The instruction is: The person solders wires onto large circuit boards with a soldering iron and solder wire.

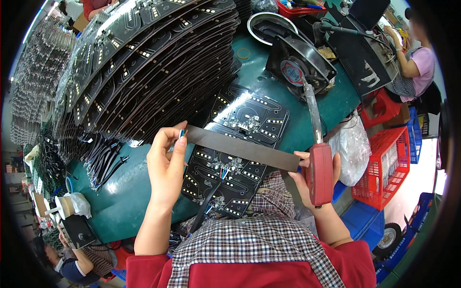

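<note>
My left hand (165, 161) pinches one end of a flat black cable (240, 149), where short coloured wire ends stick out by the fingertips. The cable stretches across to my right hand (301, 186), whose thumb and fingers close on its other end. That same hand also grips a soldering iron by its red handle (321, 175); the long metal shaft points away toward a black fan. Below the cable lie black circuit boards (249, 117) with rows of small lights. Another black cable (210, 201) with coloured wires joins the nearer board.
A tall stack of black boards (153, 62) fills the left of the green table (117, 206). The black fan (293, 67) stands beside a metal bowl (271, 24). Red crates (384, 168) and a plastic bag (353, 149) are right. Co-workers (415, 69) sit nearby.
</note>
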Tool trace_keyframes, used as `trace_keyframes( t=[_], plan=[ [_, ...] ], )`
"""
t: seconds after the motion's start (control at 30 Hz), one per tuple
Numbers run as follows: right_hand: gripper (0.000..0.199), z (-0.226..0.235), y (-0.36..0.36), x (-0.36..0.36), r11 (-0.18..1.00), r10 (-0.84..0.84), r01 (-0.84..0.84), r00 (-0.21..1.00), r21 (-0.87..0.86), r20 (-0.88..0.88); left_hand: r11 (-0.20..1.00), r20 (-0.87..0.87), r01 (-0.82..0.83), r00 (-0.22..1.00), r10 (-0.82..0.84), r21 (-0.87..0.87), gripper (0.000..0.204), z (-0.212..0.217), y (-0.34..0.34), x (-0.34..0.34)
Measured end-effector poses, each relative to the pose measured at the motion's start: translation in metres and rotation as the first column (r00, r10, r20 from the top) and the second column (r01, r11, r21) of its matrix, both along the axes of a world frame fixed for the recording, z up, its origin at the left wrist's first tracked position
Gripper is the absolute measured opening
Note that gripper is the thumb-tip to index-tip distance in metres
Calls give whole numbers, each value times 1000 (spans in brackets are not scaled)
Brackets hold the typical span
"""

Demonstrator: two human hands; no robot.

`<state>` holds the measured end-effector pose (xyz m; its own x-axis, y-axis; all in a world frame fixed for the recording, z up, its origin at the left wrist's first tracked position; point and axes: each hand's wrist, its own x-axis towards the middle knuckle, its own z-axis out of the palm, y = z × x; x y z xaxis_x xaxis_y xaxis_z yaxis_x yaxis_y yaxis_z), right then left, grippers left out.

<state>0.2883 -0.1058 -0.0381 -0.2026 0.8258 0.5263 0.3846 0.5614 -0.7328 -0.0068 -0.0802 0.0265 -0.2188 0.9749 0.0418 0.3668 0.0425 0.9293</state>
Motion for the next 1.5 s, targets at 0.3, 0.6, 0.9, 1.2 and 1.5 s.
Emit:
trace_keyframes(
  t=[0.3, 0.6, 0.9, 1.2, 1.5],
  plan=[
    [107, 33, -14, 2, 998, 51, -48, 991, -29, 124, 991, 211, -135, 968, 136, -19, 7, 27, -31, 5],
    [54, -2, -47, -1, 972, 173, -187, 979, -143, -106, 975, 64, -210, 975, 214, -69, 5, 20, -75, -2],
    [106, 10, -35, -1, 985, 168, -168, 986, -38, 8, 992, -701, -38, 704, 113, 122, 6, 45, -41, 1],
    [43, -11, -53, 4, 935, 96, -112, 993, -336, -66, 955, -580, 278, 797, -170, 103, 20, 12, 8, 42],
    [49, 12, -35, 5, 900, 102, -92, 995, -427, 1, 907, -799, 418, 564, -208, 59, 41, 5, 20, 56]
  ],
)
